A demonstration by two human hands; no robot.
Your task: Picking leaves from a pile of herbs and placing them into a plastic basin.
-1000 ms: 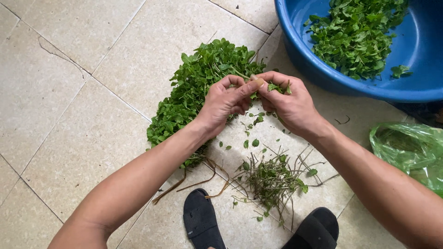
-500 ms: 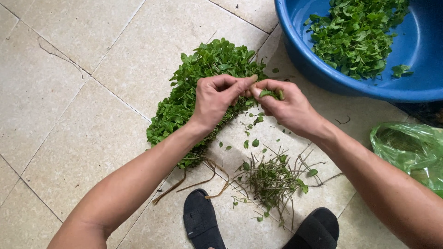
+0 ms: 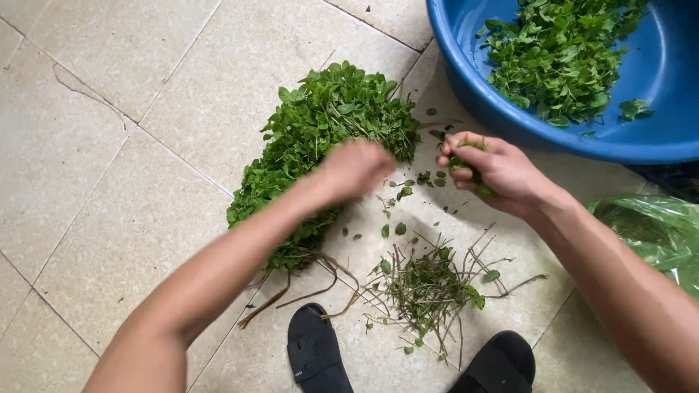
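A heap of leafy green herbs (image 3: 320, 138) lies on the tiled floor. My left hand (image 3: 357, 169) is blurred with motion at the heap's lower right edge; whether it holds anything cannot be told. My right hand (image 3: 495, 171) is closed around a small bunch of picked leaves (image 3: 466, 156), just below the rim of a blue basin (image 3: 473, 87). The basin holds more picked green leaves (image 3: 561, 51). A pile of bare stems (image 3: 429, 287) lies on the floor below my hands.
A green plastic bag (image 3: 655, 233) lies at the right edge. Two black slippers (image 3: 317, 356) (image 3: 499, 364) sit at the bottom of the view. Loose leaves are scattered on the beige floor tiles (image 3: 109, 182).
My hands, which were together pinching a sprig, have separated. The left hand swung left and down toward the heap; the right hand stayed by the basin with leaves in it.
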